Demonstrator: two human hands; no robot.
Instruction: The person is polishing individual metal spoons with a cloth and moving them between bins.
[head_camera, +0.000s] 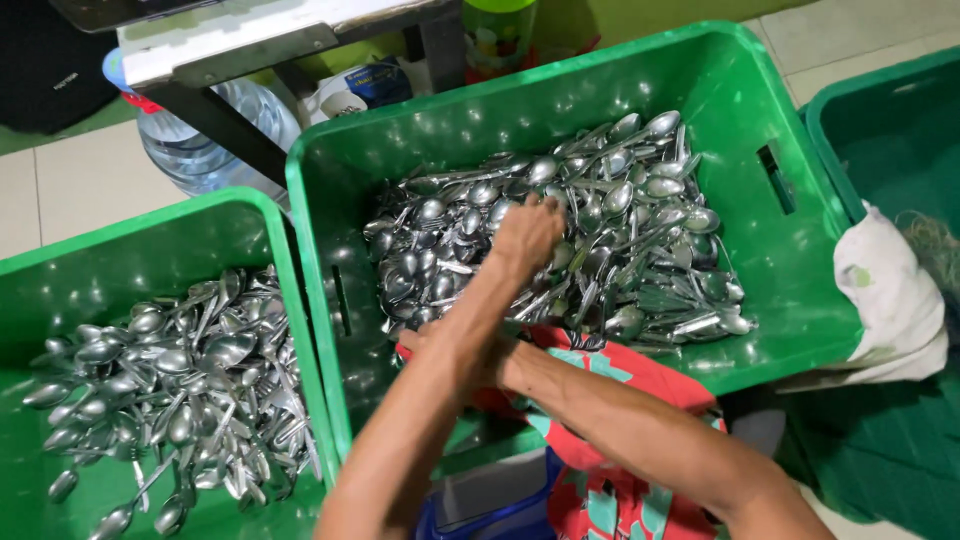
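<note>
The two forearms cross just above a red patterned cloth (610, 370). The right hand (430, 345) lies under the crossing left forearm, at the near edge of the spoon pile (600, 230); whether it is clenched or released cannot be told. Beyond it, the left hand (527, 232) rests fingers-down on the middle of the pile, fingertips buried among the spoons; a definite grasp cannot be told. The pile fills the centre green crate (760, 110) around this hand. To the left of both hands, a second green crate (150, 250) holds a flatter layer of spoons (180, 390). To the right, a white cloth (895, 300) hangs over a third green crate (880, 110). Farther away, beyond the crates, stands a clear water bottle (200, 150)
</note>
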